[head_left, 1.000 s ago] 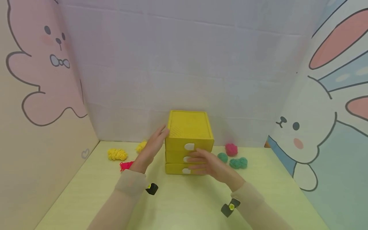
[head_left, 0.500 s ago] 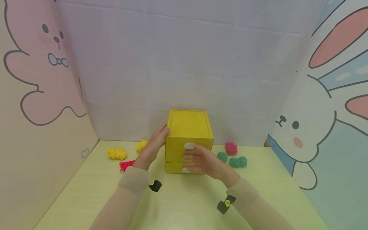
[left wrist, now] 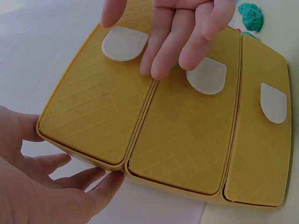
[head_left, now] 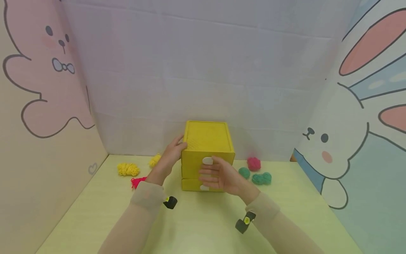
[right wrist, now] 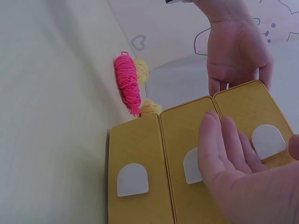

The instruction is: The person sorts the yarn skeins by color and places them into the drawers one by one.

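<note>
A yellow box of three stacked drawers (head_left: 209, 135) stands against the back wall, its fronts flush and each bearing a white tab handle (left wrist: 124, 44). My left hand (head_left: 169, 155) rests on its left side; the fingers touch the side wall and the thumb lies at the upper edge. In front of the drawers is my right hand (head_left: 226, 178), its fingers extended leftward and holding nothing. The head view has the middle handle hidden behind those fingers. In the left wrist view the right fingertips (left wrist: 161, 70) lie before the top and middle drawers; contact is unclear.
Left of the box lie two yellow yarn bundles (head_left: 128, 169) and a bright pink yarn skein (right wrist: 127, 81), partly covered by the left arm in the head view. On the right sit a dark pink yarn ball (head_left: 254, 164) and green yarn bundles (head_left: 262, 178). Printed walls enclose the table.
My right hand has shifted left across the drawer fronts and now covers the middle handle. The left hand has settled closer on the box's side. The box stays in place.
</note>
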Tool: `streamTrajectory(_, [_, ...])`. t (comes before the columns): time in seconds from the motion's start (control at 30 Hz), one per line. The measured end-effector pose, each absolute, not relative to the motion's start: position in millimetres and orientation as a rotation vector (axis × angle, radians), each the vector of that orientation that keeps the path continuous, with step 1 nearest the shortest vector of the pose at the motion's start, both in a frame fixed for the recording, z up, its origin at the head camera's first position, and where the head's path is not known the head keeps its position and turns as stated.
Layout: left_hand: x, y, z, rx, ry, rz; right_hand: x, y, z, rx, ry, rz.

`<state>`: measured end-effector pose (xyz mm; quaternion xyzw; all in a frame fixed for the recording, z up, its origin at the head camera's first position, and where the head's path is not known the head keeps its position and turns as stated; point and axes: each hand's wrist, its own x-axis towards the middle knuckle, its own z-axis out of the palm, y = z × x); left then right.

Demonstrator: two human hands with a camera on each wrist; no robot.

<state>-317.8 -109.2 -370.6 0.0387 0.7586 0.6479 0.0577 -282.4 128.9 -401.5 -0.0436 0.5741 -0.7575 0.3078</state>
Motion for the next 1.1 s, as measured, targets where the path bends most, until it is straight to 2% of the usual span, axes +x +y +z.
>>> streamTrajectory(1.1, [-316.7, -112.5, -373.8, 0.178, 2.228, 2.018, -283.4, 117.4, -422.6, -0.141, 1.612, -2.166])
